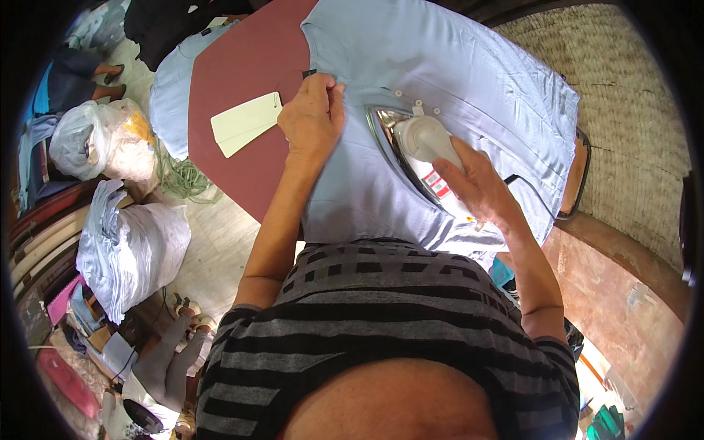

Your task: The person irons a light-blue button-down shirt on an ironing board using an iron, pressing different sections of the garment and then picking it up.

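Gripping a glossy, pointed iron (425, 139), the right hand (478, 185) overlies creased cloth (447, 62).

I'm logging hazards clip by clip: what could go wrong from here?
The left hand is at the garment's edge, close to the tip of the iron in the right hand; if hot, it could burn the fingers.

The buttons sit right by the iron's edge and might catch it.

The garment has creases near the iron, which could perhaps get pressed in.
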A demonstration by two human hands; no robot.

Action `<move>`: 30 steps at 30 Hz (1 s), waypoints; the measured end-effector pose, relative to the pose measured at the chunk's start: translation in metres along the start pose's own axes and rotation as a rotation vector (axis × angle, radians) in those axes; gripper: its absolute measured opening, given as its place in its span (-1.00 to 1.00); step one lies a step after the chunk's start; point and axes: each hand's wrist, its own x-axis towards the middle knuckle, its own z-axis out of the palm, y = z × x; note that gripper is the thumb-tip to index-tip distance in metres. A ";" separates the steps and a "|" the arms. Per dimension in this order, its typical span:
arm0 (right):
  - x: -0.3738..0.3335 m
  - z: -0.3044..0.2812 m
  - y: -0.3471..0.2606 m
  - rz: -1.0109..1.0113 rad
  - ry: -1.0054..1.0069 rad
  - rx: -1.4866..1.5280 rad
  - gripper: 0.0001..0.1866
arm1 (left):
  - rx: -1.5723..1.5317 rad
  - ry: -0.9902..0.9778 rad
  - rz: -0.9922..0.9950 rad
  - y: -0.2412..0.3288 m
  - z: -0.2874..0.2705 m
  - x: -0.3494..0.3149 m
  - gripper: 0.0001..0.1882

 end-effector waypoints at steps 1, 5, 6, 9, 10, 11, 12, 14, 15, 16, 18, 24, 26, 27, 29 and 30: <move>-0.005 -0.001 0.006 -0.012 -0.006 -0.025 -0.63 | -0.006 0.011 0.008 0.000 0.000 -0.001 -0.81; -0.018 -0.001 0.024 0.005 0.043 0.069 -0.62 | -0.015 0.027 0.042 0.001 -0.003 -0.002 -0.81; -0.016 -0.004 0.021 0.043 0.024 0.069 -0.62 | -0.015 0.025 0.050 0.002 -0.004 -0.001 -0.81; -0.013 -0.008 0.017 0.006 -0.024 0.021 -0.60 | -0.038 -0.008 0.078 0.002 -0.006 0.001 -0.80; -0.014 -0.008 0.023 -0.054 -0.047 -0.029 -0.59 | 0.008 -0.019 0.073 0.003 -0.007 0.001 -0.80; -0.016 -0.009 0.028 -0.115 -0.071 -0.082 -0.59 | 0.054 -0.027 0.066 0.004 -0.008 0.002 -0.81; -0.024 -0.011 0.031 -0.126 -0.072 -0.088 -0.57 | 0.100 -0.036 0.059 0.006 -0.009 0.001 -0.80; -0.041 -0.021 0.041 -0.022 -0.042 -0.099 -0.57 | 0.157 0.093 0.280 0.019 -0.008 0.000 -0.78; -0.049 -0.026 0.045 0.027 -0.037 -0.107 -0.57 | 0.191 0.159 0.382 0.026 -0.008 -0.004 -0.77; -0.060 -0.034 0.044 0.065 -0.047 0.004 -0.60 | 0.095 0.043 0.411 0.032 -0.002 -0.013 -0.75; -0.081 -0.047 0.051 0.142 -0.059 0.039 -0.62 | -0.092 -0.187 0.466 0.037 0.009 -0.032 -0.72; -0.114 -0.046 0.076 0.115 0.023 0.240 -0.67 | -0.005 -0.244 0.505 0.039 -0.005 -0.057 -0.70; -0.113 -0.042 0.082 0.043 0.040 0.233 -0.67 | 0.003 -0.251 0.495 0.043 -0.011 -0.065 -0.68; -0.112 -0.041 0.081 0.032 0.034 0.219 -0.67 | -0.020 -0.260 0.477 0.044 -0.015 -0.067 -0.67; -0.107 -0.040 0.077 0.011 0.018 0.199 -0.67 | 0.019 -0.200 0.415 0.039 -0.027 -0.073 -0.66; -0.105 -0.039 0.072 0.008 0.013 0.192 -0.67 | 0.077 -0.135 0.372 0.029 -0.036 -0.077 -0.65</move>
